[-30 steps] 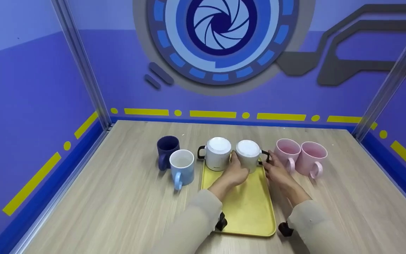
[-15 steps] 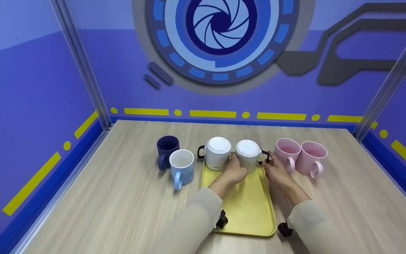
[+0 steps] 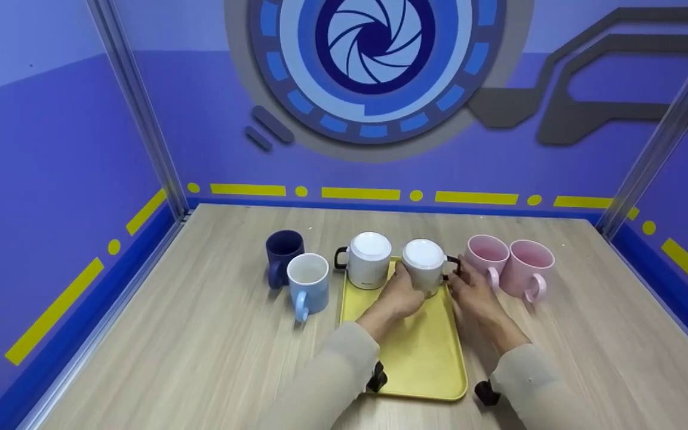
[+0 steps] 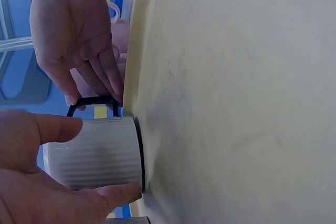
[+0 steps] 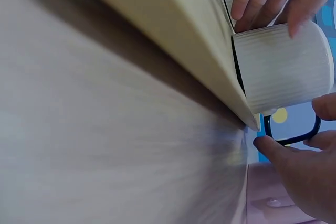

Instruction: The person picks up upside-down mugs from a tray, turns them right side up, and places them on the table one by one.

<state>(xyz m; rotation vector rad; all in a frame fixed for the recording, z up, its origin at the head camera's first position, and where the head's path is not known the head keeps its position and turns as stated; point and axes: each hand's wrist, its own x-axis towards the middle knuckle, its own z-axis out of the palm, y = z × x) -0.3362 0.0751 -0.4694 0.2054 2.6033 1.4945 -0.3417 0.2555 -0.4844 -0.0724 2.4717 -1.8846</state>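
Two white ribbed mugs with black handles stand upside down at the far end of a yellow tray [image 3: 421, 358]. Around the body of the right-hand white mug [image 4: 100, 150], my left hand [image 3: 402, 294] curls, thumb on one side and fingers on the other. My right hand [image 3: 476, 295] holds that mug's black handle [image 5: 294, 141] between thumb and fingers. The other white mug [image 3: 369, 263] stands just left, its handle pointing left; nothing touches it.
A dark blue mug [image 3: 284, 254] and a light blue mug [image 3: 309, 285] stand upright left of the tray. Two pink mugs, one nearer [image 3: 487, 257] and one farther right [image 3: 526, 269], stand close to my right hand. A blue wall [image 3: 374, 167] closes the back.
The held white mug has shifted slightly right and toward me, with both hands on it, widening the gap to the other white mug. The remaining mugs and the tray stay put.
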